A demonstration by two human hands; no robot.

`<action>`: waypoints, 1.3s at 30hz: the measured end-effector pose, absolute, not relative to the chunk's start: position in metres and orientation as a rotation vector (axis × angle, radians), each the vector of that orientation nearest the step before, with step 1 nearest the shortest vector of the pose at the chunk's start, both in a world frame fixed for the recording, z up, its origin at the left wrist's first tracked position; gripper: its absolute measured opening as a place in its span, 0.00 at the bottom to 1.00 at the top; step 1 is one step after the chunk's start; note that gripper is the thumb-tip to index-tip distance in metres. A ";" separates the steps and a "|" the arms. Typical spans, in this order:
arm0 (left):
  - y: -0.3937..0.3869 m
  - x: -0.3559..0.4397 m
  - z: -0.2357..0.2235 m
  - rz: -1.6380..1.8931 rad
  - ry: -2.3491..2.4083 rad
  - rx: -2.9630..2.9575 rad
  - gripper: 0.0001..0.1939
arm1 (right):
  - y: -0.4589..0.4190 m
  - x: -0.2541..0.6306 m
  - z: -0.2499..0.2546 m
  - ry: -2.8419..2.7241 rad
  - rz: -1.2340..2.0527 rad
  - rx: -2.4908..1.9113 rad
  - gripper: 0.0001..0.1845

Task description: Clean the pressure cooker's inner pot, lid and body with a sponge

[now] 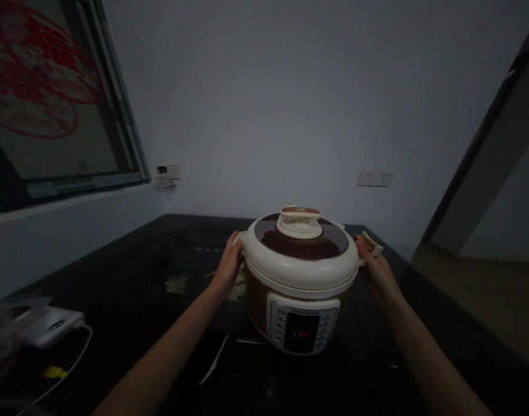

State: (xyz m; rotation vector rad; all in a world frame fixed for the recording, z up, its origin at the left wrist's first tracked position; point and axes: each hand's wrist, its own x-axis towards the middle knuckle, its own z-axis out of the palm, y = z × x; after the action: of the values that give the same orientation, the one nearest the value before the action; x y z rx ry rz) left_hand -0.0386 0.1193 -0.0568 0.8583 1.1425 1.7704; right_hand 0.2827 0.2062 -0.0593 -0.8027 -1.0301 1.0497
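Observation:
An electric pressure cooker [301, 277] with a cream rim, brown body and dark lid stands in front of me, its control panel [302, 325] facing my way. On top is the lid handle [300, 215], cream and brown. My left hand [227, 263] is closed around the side handle at the cooker's left. At the opposite side my right hand [377, 268] grips the other handle, its fingers partly hidden. A small cream and brown piece [368, 242] shows right beside my right hand; I cannot tell whether it belongs to the cooker.
The black glossy table [138, 277] reaches to the wall. At its left lie a white plug-in device [54, 325] with a cable and a yellow item [55, 372]. A thin white strip [214, 361] lies nearer me. Sockets [375, 178] sit on the wall; a window [60, 92] is at left.

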 end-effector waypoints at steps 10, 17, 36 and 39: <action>0.117 -0.029 -0.048 1.750 1.124 0.888 0.28 | 0.199 0.289 -0.059 -1.030 1.013 -0.857 0.28; 0.119 -0.027 -0.049 1.750 1.177 0.948 0.28 | 0.202 0.292 -0.059 -1.085 0.971 -0.873 0.30; 0.060 -0.126 -0.076 1.166 1.689 1.742 0.26 | 0.102 0.342 -0.119 -1.252 0.920 -1.244 0.30; 0.028 -0.136 -0.097 0.933 1.754 1.835 0.18 | 0.057 0.356 -0.151 -1.340 1.065 -1.344 0.28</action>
State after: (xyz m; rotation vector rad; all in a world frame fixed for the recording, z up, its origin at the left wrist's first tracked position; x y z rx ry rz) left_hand -0.1358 0.0284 -0.0965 1.8351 1.7540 0.9328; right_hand 0.3556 0.0569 -0.1509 -1.3438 -1.3395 1.0653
